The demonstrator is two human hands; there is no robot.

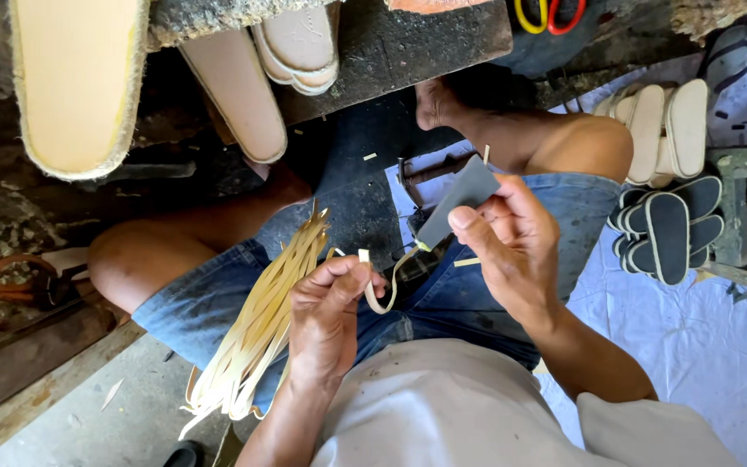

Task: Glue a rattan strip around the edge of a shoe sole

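while hands work strip, soles nearby.

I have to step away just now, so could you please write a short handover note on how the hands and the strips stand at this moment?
Left hand: closed on one pale strip, which curls up toward the blade.
Right hand: grips a dark flat blade, its lower tip at the strip.
A bundle of pale strips lies across the left thigh, under the left hand.
Finished soles are stacked to the right on the white sheet.
Done: the strip is in hand and meets the blade.
Left: the bundle looks unworked.
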